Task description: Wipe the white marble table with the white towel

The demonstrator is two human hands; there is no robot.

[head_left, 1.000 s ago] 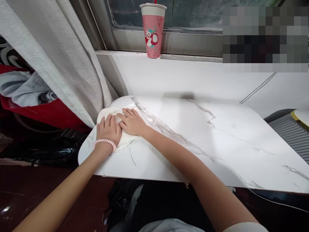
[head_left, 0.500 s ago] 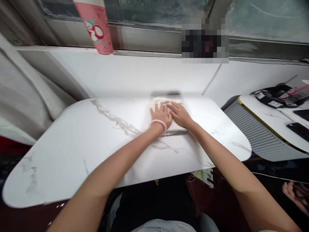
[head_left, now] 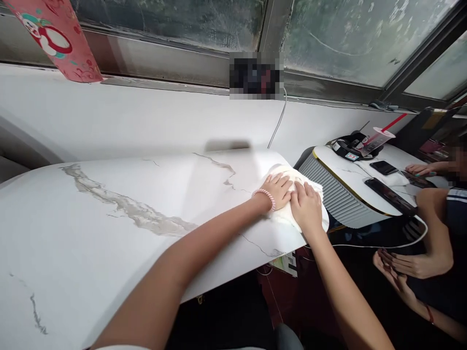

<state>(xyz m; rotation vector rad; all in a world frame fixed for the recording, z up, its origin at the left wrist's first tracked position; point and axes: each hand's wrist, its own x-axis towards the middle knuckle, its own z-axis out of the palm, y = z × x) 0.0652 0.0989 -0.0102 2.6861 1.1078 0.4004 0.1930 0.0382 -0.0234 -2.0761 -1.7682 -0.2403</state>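
Note:
My left hand, with a pink bead bracelet at the wrist, lies flat on a white cloth. My right hand presses flat on the same cloth just beside it. The cloth sits at the far right end of a white marble-pattern table, reaching its rounded edge. Both hands have their fingers spread on top of the cloth rather than wrapped around it.
A pink printed cup stands on the window sill at the upper left. To the right is a second small table with phones, a drink with a red straw and a cable. Another person's hands are at the right edge.
Both hands have slid the cloth across the tabletop from its left end to its right end. The view has swung right, bringing in the neighbouring table and another person.

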